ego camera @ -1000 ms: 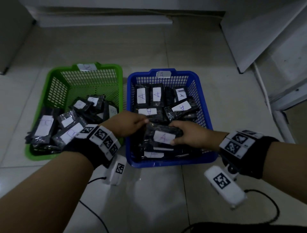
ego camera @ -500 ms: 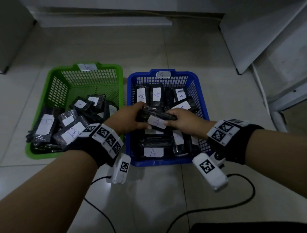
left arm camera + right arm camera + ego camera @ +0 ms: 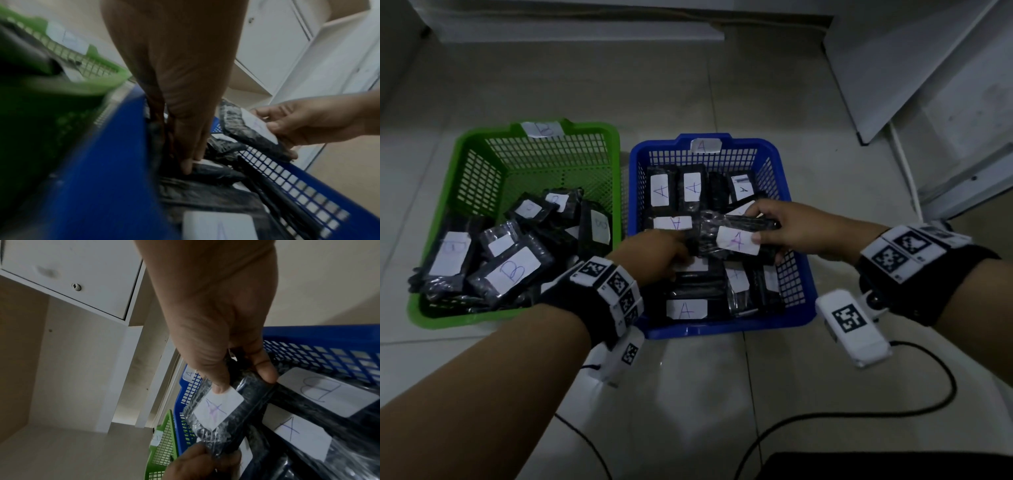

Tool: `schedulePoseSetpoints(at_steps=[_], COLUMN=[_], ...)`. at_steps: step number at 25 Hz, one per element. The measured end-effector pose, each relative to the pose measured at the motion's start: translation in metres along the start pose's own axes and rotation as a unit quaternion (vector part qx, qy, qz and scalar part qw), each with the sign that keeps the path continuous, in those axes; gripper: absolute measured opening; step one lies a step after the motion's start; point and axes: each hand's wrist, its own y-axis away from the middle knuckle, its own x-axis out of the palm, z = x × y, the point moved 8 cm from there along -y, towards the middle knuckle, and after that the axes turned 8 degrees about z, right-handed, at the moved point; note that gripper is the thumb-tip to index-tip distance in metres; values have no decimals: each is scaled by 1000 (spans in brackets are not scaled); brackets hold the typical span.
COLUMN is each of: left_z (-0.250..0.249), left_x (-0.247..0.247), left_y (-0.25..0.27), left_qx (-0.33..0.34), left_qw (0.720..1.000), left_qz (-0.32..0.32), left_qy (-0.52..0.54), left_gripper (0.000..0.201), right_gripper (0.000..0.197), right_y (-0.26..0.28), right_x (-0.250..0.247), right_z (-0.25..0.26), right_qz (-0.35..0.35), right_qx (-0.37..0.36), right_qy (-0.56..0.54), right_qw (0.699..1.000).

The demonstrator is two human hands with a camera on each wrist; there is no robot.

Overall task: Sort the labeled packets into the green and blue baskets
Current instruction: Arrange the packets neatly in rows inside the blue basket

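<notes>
The green basket, tagged B, holds several black packets with B labels. To its right is the blue basket, tagged A, full of A packets. My right hand grips a black packet with an A label above the blue basket's middle, thumb on the label. My left hand reaches down beside that packet's left end. Its fingertips touch a packet lying in the basket, and I cannot tell whether they pinch it. A packet labelled B lies among the A packets.
Both baskets stand on a pale tiled floor. White cabinet panels rise at the right and back. Black cables trail over the floor near me, and a dark object sits at the bottom right.
Both hands lifted the A packet from the near part of the blue basket toward its middle. My left hand has since come off its end and dipped into the basket.
</notes>
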Motion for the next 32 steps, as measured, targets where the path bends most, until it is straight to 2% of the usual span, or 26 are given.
schedulePoseSetpoints(at_steps=[3,5,6,8,10,12,14,16,17,21,27,32], left_z=[2,-10,-18,-33,-34,-28,-26,-24,-23,-27,-31,-33], left_x=[-9,-14,-13,0,14,17,13,5,4,13,12,24], left_y=[8,14,14,9,3,1,4,9,11,13,9,7], left_qx=[30,72,97,126,115,98,98,83,68,25,8,10], left_qw=[996,990,989,989,984,981,987,996,997,995,997,995], left_qz=[-75,-114,-111,-57,12,32,12,-11,-3,65,57,93], left_qy=[47,39,26,-42,-135,-167,-129,-41,-22,-70,-52,-40], left_gripper=[19,15,20,36,45,45,40,31,29,30,20,29], right_gripper=[20,22,23,26,27,26,22,20,20,24,27,19], right_y=[0,0,0,-1,-1,-1,1,2,2,-1,-5,0], right_x=[-10,-13,-13,-10,-9,-11,-14,-16,-16,-15,-11,-20], right_z=[-6,-11,-13,-17,-18,-19,-21,-21,-22,-22,-21,-24], right_qz=[-49,-76,-80,-87,-102,-116,-132,-145,-150,-152,-140,-173], right_qx=[-3,-3,-2,3,12,22,31,33,32,29,29,25], right_qy=[-43,-66,-70,-63,-52,-51,-46,-48,-56,-85,-84,-131], right_qw=[998,995,994,994,993,992,990,988,987,984,986,976])
